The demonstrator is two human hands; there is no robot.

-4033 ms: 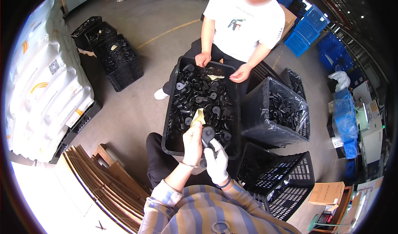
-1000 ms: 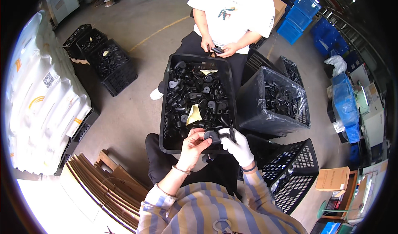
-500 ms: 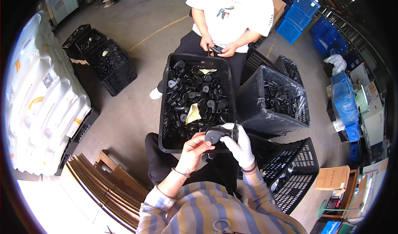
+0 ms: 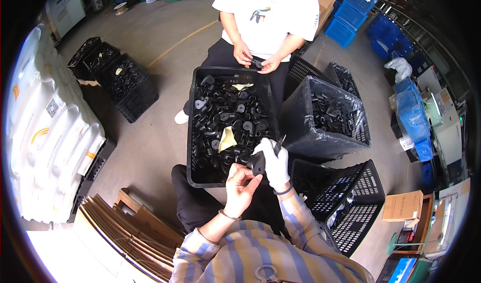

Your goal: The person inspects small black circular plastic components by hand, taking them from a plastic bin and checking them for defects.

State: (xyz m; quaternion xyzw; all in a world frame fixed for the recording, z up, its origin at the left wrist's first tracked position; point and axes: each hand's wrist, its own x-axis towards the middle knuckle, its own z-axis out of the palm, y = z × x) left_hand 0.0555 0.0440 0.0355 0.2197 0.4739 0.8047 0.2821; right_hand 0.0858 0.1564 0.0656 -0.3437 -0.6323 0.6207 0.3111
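Between the two hands, by the near right corner of a black bin (image 4: 191, 147), is a black part (image 4: 257, 165) with a rounded end. Its long axis looks nearly in line with the person's reach, the rounded end pointing back toward the person and its small hole turned up into view; the far end goes under the glove, so its shape cannot be told. The bare left hand (image 4: 240, 187) pinches that rounded end between thumb and fingers. The right hand (image 4: 274, 163), in a white glove, is closed round a thin dark tool (image 4: 281, 142) that sticks up past the thumb, pointing away and slightly right, while its fingers rest against the part. Just beyond the left hand, a piece of yellow paper (image 4: 227, 139) lies on the heap of loose parts (image 4: 225, 116) filling the bin. Right of the gloved hand, a black crate (image 4: 358, 203) stands tilted, and farther out is a tub lined with plastic (image 4: 300, 117). Left of the bare hand lean cardboard sheets (image 4: 120, 238), with white sacks (image 4: 55, 127) beyond. Across the bin from both hands, a co-worker's hands (image 4: 271, 64) hold a small dark piece (image 4: 257, 63).
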